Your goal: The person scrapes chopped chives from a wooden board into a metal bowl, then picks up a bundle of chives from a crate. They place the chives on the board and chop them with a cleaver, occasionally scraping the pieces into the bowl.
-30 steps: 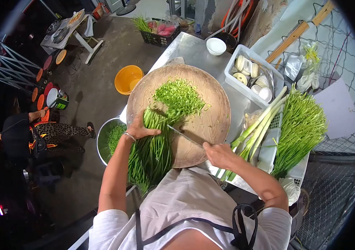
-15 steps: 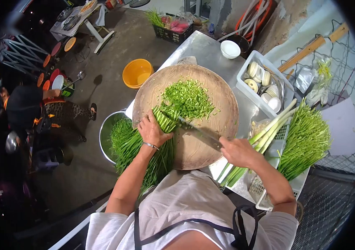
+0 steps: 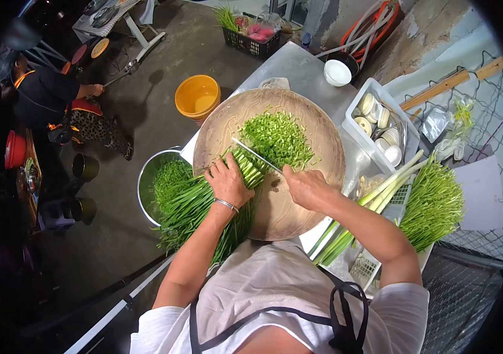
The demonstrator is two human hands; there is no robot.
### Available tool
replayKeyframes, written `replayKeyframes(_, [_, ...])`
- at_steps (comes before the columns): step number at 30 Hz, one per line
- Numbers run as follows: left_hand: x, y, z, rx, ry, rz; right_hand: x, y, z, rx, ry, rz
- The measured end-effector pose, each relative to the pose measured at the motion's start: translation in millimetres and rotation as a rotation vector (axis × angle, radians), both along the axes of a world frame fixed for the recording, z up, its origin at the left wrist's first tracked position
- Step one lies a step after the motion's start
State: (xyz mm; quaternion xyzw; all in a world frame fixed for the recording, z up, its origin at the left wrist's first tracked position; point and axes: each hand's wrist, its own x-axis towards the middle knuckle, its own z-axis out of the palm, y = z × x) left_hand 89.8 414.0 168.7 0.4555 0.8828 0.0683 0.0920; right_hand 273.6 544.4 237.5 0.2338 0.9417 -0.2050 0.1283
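My left hand [image 3: 232, 184] presses down on a thick bunch of long green chives [image 3: 195, 203], fingers wrapped over it near the cut ends. The bunch lies across the left side of a round wooden chopping board [image 3: 301, 215], and its leaves hang over the edge. In my right hand [image 3: 307, 187] is a kitchen knife [image 3: 258, 156], its blade seen nearly edge-on, right at the cut ends. A heap of chopped chives [image 3: 279, 138] sits on the board just beyond the blade.
A metal pot [image 3: 147, 177] with chopped greens stands at the left. Right of the board are a plastic bin of dishes [image 3: 375, 127], leeks [image 3: 384, 197] and more chives [image 3: 434, 203]. Beyond are a white bowl [image 3: 337, 72] and an orange bucket [image 3: 197, 97]. A person [image 3: 48, 97] stands far left.
My right hand and the knife have moved up and left, and the blade now stands more upright against the bunch. The person at left has shifted and holds out a long-handled tool.
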Motion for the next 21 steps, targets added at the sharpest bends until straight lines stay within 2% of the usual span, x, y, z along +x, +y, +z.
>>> replayKeyframes(3, [-5.0, 6.6, 4.5, 0.015, -0.020, 0.008, 5.6, -1.0, -32.9, -0.001, 0.054, -0.047])
replayKeyframes(7, [-2.4, -4.0, 1.5, 0.015, -0.048, -0.003, 12.4, 9.9, -41.5, -0.040, 0.151, -0.060])
replayKeyframes(11, [-4.3, -2.7, 5.3, -0.025, -0.087, 0.014, 14.0, 3.6, 14.2, -0.033, 0.116, -0.090])
replayKeyframes(14, [-5.7, -1.7, 3.3, -0.011, -0.086, 0.001, 22.1, -4.5, 24.9, -0.050, 0.027, -0.097])
replayKeyframes(17, [-3.7, -5.0, 1.4, -0.005, -0.075, -0.007, 16.0, -7.0, -9.9, -0.058, -0.051, -0.077])
replayKeyframes(21, [-4.4, -4.8, 0.2, 0.004, -0.078, 0.008, 27.1, -13.1, -47.9, -0.047, 0.122, -0.169])
